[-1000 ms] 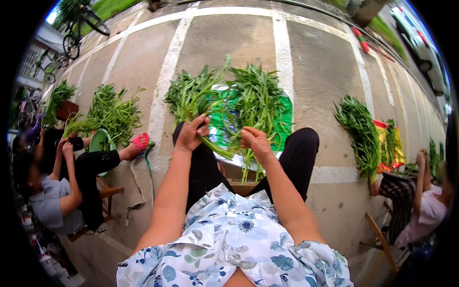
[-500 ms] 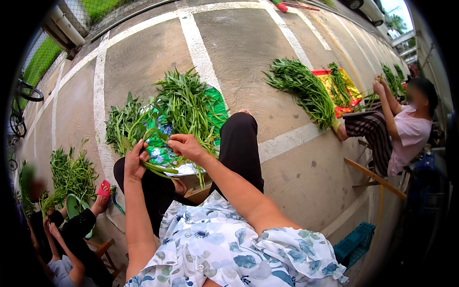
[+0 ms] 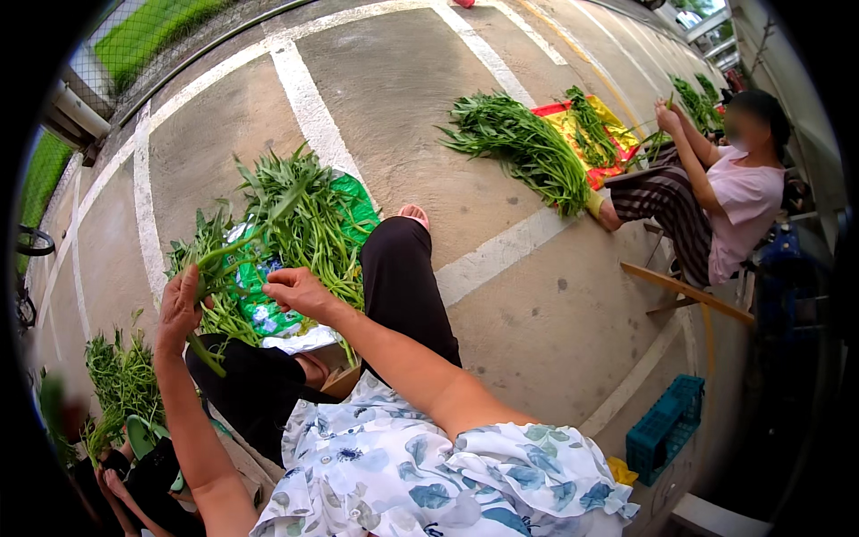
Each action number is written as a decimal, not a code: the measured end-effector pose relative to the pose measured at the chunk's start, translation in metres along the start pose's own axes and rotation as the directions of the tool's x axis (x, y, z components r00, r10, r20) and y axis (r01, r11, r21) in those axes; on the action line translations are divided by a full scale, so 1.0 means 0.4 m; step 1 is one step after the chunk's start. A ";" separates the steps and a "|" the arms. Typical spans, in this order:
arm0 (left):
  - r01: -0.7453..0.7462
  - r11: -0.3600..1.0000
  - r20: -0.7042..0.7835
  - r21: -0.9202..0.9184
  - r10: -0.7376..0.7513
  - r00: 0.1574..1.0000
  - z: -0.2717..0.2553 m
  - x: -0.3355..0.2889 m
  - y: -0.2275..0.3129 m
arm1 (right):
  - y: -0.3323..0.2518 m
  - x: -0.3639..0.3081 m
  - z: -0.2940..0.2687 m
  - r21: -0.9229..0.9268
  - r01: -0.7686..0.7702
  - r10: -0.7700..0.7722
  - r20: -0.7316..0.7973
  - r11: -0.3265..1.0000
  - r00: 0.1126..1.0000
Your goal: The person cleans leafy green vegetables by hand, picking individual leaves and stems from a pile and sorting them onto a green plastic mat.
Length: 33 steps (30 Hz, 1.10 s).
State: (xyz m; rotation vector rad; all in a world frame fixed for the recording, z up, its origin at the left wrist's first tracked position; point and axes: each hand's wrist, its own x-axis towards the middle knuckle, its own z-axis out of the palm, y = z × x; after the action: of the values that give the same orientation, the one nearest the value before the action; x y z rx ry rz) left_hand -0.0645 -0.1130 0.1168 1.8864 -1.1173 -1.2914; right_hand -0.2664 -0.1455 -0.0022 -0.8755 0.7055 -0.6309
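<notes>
Clasping green stems at 9 o'clock, the left hand curls around them; the right hand pinches beside, its hold impossible to tell. Leafy greens at 10 o'clock stop inside the green sheet's 2 o'clock edge; concrete opens toward 4.

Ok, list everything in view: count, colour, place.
Greens: several piles, green, centre, upper right, lower left
Stems: some, green, left of centre
Sheet: one, green, under centre greens
Second sheet: one, red and gold, upper right
Crate: one, teal, lower right
Co-worker: one, pink top, right
Second co-worker: one, black trousers, lower left
Stool: one, brown, right
Pavement lines: several, white, throughout
Wheels: two, dark, left edge
Grass: patches, green, upper left
Shirt: one, blue-white, bottom centre
Trousers: one pair, black, centre
Left hand: one, gripping stems
Right hand: one, beside the stems
</notes>
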 end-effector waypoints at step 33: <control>-0.099 0.921 -0.180 -0.376 0.032 0.983 0.260 -0.001 -0.173 | -0.003 -0.007 -0.013 -0.034 0.030 -0.032 -0.068 0.999 0.997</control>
State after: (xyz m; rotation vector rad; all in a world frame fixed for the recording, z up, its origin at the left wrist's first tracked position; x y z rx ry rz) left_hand -0.1403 -0.0809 0.0227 1.6156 -0.7654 -1.1850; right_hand -0.2724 -0.1463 -0.0027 -0.9002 0.7670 -0.6806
